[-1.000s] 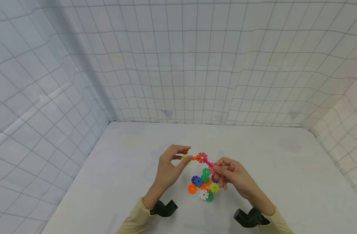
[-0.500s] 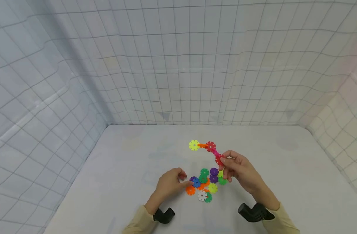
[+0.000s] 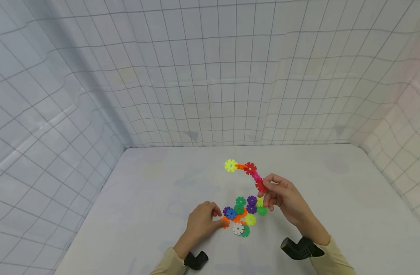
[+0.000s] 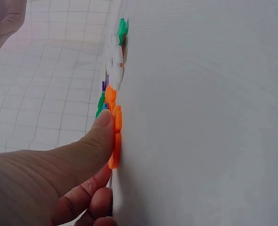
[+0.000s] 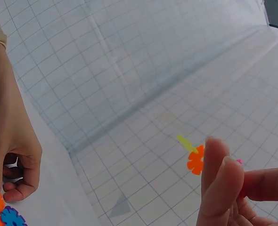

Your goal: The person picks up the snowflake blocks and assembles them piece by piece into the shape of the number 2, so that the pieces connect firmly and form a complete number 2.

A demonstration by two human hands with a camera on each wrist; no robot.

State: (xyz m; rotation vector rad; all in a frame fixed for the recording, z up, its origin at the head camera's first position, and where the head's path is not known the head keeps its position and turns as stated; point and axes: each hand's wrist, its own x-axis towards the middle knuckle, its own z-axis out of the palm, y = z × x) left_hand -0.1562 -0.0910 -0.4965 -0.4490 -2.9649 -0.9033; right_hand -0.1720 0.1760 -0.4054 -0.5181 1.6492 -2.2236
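Observation:
My right hand (image 3: 279, 194) pinches the red end piece (image 3: 260, 185) of a chain of slotted interlocking discs, held above the table. From there the chain runs through a pink disc (image 3: 256, 176), a red disc (image 3: 250, 168) and an edge-on orange disc (image 3: 242, 167) to a yellow disc (image 3: 231, 165). My left hand (image 3: 203, 221) is low at the left side of a loose disc pile. Its thumb lies on an orange disc (image 4: 118, 141) flat on the table, with the other fingers bent beside it. In the right wrist view, the fingers (image 5: 219, 179) hide most of the chain.
Loose discs lie in a pile: blue (image 3: 231, 213), white (image 3: 238, 228), purple (image 3: 252, 200), yellow (image 3: 250, 219) and several green and orange ones, some overlapping. The white table (image 3: 154, 198) is bounded by a grid-patterned sheet (image 3: 210, 107) behind and at the sides.
My left hand has let go of the chain's yellow end and come down to the orange disc at the pile. My right hand has lifted the chain slightly away and to the right.

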